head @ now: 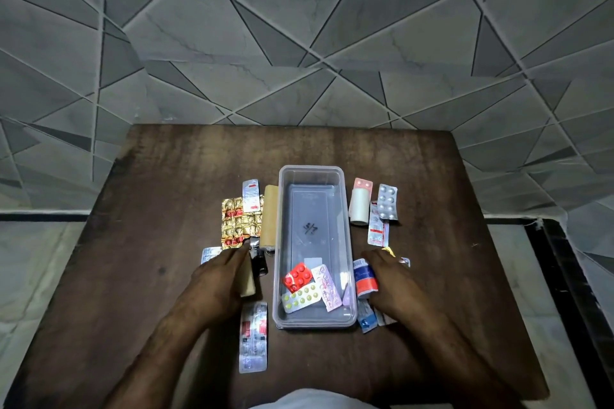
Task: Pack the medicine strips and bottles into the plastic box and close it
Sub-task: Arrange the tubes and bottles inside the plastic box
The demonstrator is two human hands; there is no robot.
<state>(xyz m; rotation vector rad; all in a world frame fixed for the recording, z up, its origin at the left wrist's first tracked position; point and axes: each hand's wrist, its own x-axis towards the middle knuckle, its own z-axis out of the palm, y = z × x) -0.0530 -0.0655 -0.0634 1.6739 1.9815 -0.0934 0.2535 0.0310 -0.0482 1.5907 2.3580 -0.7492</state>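
A fold of white cloth (309, 399) fills the bottom edge, and two bare forearms reach out from either side of it over a dark brown wooden table (172, 183) with a worn, streaky top. Behind the table rises a wall of grey tiles (299, 26) cut by slanting lines, and pale stone floor (36, 259) shows on both sides. The clear plastic box (312, 169) stands open at the middle of the table, long side running away from the camera. At its near end lie a red pill strip (297, 277), a yellow pill strip (300, 298) and a pink strip (328, 286); handwriting shows through its bottom. The right hand (393, 285), just right of the box, grips a blue, orange and white bottle (365, 279) between fingers and thumb. The left hand (216, 282) lies left of the box with fingers stretched forward beside a beige block (248, 284); whether it holds the block I cannot tell. More strips lie on both sides: a gold strip (237, 221) and a long silver strip (253, 337) on the left, a white roll (358, 206) and a silver blister strip (387, 201) on the right.
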